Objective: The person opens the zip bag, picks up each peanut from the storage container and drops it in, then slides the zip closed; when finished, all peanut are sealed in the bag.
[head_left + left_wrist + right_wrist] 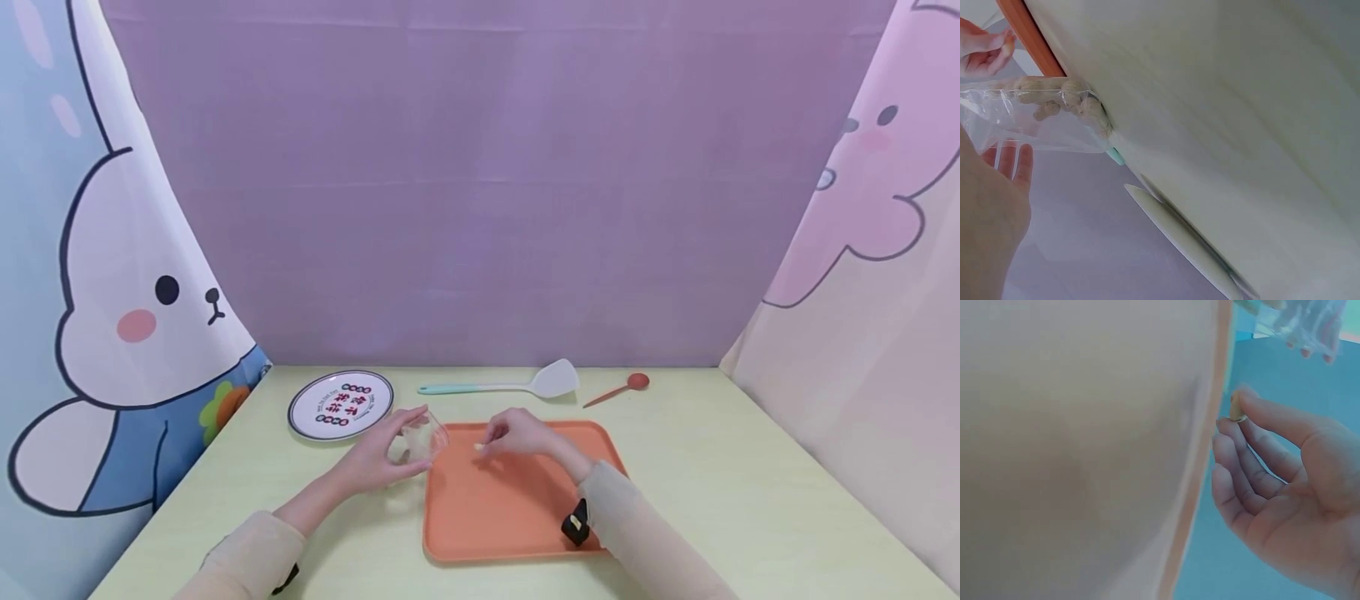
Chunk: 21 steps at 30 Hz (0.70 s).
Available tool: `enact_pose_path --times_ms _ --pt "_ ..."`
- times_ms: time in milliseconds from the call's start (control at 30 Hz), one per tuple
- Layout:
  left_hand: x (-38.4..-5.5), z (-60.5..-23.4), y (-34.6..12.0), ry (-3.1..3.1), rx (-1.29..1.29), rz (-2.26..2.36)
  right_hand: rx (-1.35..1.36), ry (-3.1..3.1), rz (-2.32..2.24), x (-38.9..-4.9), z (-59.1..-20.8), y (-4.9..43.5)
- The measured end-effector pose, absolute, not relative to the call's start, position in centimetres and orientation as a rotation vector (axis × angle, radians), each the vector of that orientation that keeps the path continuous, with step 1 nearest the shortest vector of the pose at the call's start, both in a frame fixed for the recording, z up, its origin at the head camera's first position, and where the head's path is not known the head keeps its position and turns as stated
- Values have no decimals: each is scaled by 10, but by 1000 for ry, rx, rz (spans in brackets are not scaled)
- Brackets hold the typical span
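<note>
In the head view my left hand (375, 457) grips a clear plastic container (422, 438) at the left edge of the orange tray (487, 517), thumb and fingers on opposite sides. Knobbly tan pieces (1071, 94) lie inside it along one wall in the left wrist view. Over the far part of the tray, my right hand (521, 433) pinches a small pale tan piece (1235, 407) between thumb and index finger. Its other fingers are curled loosely. No other pieces show on the visible part of the tray, some of which the right forearm covers.
A round printed plate (341, 406) lies at the back left. Behind the tray are a spatula (555, 380) with a mint handle and a small red spoon (637, 382). A purple curtain (480, 208) hangs along the table's back edge.
</note>
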State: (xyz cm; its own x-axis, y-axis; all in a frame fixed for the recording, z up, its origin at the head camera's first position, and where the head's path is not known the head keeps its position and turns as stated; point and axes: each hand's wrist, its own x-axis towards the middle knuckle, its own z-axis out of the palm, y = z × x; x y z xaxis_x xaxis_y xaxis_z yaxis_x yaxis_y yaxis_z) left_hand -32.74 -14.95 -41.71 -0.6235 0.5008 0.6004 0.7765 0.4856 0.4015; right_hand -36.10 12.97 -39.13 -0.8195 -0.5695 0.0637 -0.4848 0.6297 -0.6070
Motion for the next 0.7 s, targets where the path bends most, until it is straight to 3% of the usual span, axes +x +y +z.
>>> enact_pose_path --times_ms 700 --pt "-330 -418 -150 -2351 -1051 -929 -982 2760 -1335 -347 -358 111"
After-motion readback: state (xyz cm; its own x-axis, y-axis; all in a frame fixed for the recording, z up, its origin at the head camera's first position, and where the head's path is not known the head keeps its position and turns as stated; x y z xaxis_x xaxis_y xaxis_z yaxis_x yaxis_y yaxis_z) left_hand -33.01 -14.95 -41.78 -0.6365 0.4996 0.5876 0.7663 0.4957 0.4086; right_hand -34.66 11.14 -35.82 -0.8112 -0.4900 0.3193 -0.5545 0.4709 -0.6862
